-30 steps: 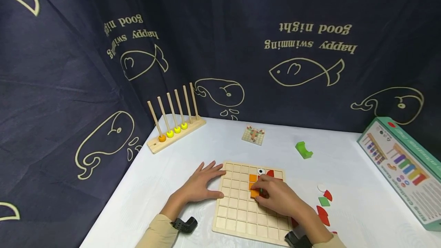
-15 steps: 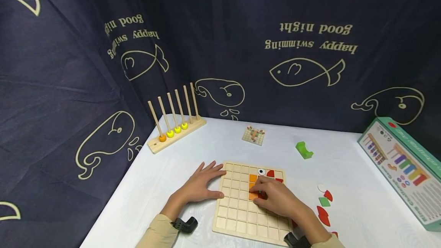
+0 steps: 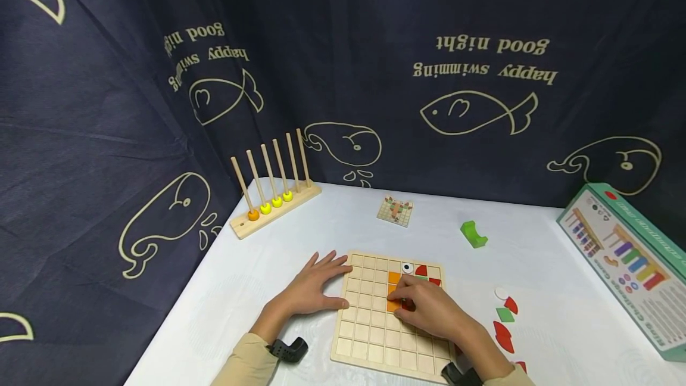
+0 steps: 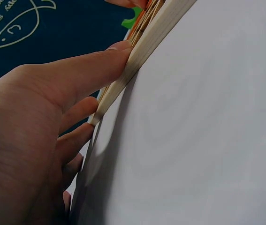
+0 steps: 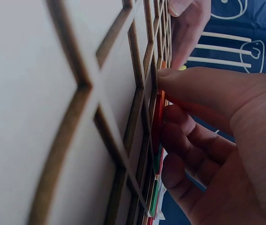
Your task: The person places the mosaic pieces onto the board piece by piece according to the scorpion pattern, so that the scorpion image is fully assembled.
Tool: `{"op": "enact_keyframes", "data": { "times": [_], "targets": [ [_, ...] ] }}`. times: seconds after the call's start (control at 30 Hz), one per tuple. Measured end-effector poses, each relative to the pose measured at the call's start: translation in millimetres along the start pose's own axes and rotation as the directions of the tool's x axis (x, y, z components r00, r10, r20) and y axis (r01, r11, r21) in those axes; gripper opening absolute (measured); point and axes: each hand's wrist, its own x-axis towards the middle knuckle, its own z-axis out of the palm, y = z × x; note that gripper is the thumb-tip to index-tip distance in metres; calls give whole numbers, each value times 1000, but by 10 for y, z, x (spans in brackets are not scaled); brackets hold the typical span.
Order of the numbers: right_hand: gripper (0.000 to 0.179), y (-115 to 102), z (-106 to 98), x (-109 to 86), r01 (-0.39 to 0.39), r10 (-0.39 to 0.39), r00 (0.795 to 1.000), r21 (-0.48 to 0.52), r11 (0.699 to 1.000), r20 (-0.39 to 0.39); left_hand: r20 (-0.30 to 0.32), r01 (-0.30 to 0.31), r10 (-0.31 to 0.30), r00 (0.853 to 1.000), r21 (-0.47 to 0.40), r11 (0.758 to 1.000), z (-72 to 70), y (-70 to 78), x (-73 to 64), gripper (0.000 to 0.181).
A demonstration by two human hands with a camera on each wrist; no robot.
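A wooden grid board lies in front of me on the white table. My left hand rests at its left edge, fingers spread, with thumb and fingertips touching the wooden rim in the left wrist view. Over the board's upper right part, my right hand pinches an orange square tile lying in a grid cell, below another orange square. A white disc with a black dot and a red quarter-round tile sit in the top row. Red and green tiles nearby are partly hidden by my right hand.
Right of the board lie a white disc, a green diamond tile and several red tiles. Farther back are a small pattern card, a green curved block, a peg stand with beads, and a toy box.
The orange square tile in my right hand has shifted slightly left and now lies in line with the other orange squares. My left hand stays at the board's edge.
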Motion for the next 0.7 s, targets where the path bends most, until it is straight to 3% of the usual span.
{"op": "enact_keyframes", "data": {
  "times": [0.47,0.7],
  "targets": [
    [20,18,-93,-115,-45,44,998,-38,998,-45,-11,-10,10,1000,2,1000,20,-11,1,78],
    [19,93,-204,-233,-79,78,995,-5,997,-62,-7,1,-1,1000,2,1000,20,-16,7,79]
  ]
}}
